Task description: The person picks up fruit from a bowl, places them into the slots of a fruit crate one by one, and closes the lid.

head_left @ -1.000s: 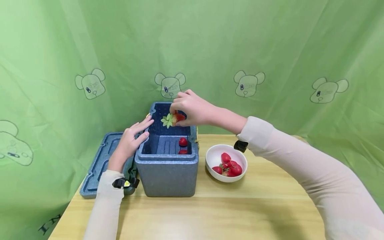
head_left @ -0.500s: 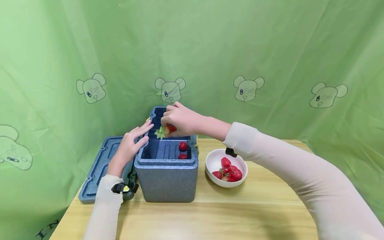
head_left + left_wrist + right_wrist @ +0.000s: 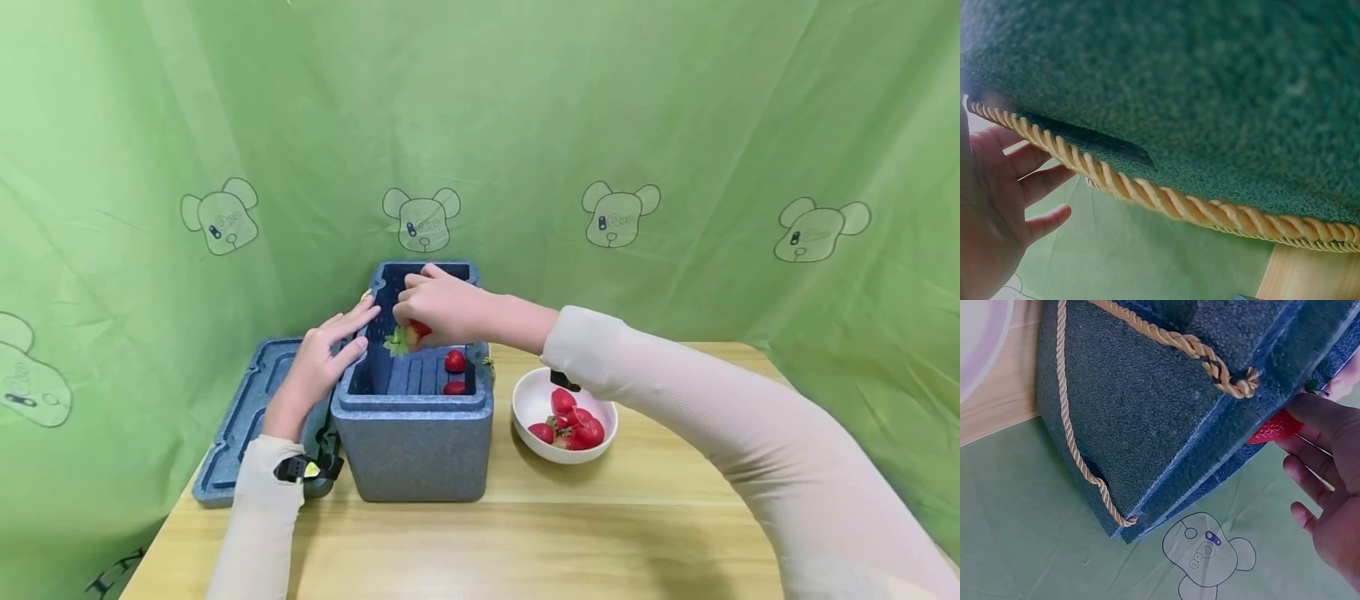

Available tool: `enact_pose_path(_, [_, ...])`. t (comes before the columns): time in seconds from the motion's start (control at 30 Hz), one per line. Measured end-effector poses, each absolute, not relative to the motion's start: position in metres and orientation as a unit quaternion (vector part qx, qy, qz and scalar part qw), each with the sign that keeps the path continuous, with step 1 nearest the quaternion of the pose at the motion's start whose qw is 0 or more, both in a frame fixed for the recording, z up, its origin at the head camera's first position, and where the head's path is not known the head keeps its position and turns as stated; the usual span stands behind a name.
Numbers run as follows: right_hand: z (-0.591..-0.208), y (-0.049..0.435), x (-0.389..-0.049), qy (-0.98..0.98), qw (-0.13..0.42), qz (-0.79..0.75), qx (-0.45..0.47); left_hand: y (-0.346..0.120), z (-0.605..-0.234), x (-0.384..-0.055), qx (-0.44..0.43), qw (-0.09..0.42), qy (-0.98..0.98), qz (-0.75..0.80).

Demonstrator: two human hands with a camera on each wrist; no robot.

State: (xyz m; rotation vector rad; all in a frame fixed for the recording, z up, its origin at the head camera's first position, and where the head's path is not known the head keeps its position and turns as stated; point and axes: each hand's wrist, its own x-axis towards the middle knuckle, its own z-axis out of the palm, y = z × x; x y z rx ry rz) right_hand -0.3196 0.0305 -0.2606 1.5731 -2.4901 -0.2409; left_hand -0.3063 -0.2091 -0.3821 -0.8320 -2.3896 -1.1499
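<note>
While pinching a strawberry (image 3: 417, 333) between thumb and fingers of the right hand (image 3: 442, 307), brought it lower and closer to the left hand (image 3: 318, 358) than a second earlier, over the mouth of the box (image 3: 412, 458). Could not tell whether it had dipped below the rim. Kept the left hand spread, with straight fingers on the rim nearest it, beside the twisted cord (image 3: 1147, 192). Had not let go, so added nothing to the two strawberries (image 3: 454, 361) visible on the box floor, beneath the right hand and nearer the body. Left the remaining strawberries (image 3: 590, 432) in the white bowl (image 3: 534, 398), to the right of the right hand, below its sleeve. Left the lid (image 3: 240, 425) lying on the tabletop (image 3: 525, 550), left of the left hand. Judged the carry well advanced, with the release not yet made.
</note>
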Motion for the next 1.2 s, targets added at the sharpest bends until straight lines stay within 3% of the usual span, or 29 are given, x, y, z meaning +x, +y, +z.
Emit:
enact_pose_path(0.87, [-0.262,0.043,-0.323,-0.855,0.094,-0.099,0.501,-0.21,-0.381,-0.307,-0.284,0.183,-0.848,-0.407])
enact_pose_path(1.2, [-0.248,0.072,-0.327,-0.855,0.136,-0.049,0.499,-0.209,-0.381,-0.307,-0.284,0.184,-0.851,-0.402])
